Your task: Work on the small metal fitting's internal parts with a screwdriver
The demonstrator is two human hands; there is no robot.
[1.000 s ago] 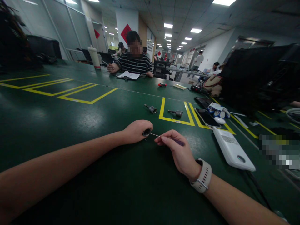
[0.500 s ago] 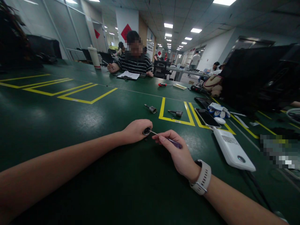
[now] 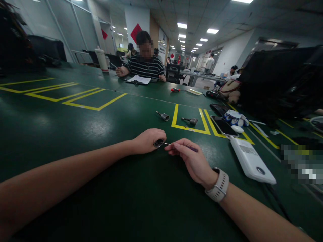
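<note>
My left hand (image 3: 147, 141) rests on the green table (image 3: 101, 127), fingers wrapped round a small metal socket (image 3: 158, 143) whose open end faces right. My right hand (image 3: 191, 161), with a white watch on the wrist, pinches a thin screwdriver (image 3: 180, 146) with a purple handle. Its metal tip reaches into the socket's mouth. Both hands lie close together near the table's middle.
Two similar metal sockets (image 3: 164, 116) (image 3: 191, 120) lie beyond, one inside a yellow tape box. A phone (image 3: 223, 126), a white power bank (image 3: 249, 162), gloves (image 3: 236, 117) sit right. A red screwdriver (image 3: 175, 90) lies farther back. A person in a striped shirt (image 3: 145, 67) sits opposite.
My right hand has shifted slightly, so the screwdriver lies flatter with its tip still in the socket. The left hand has stayed in place.
</note>
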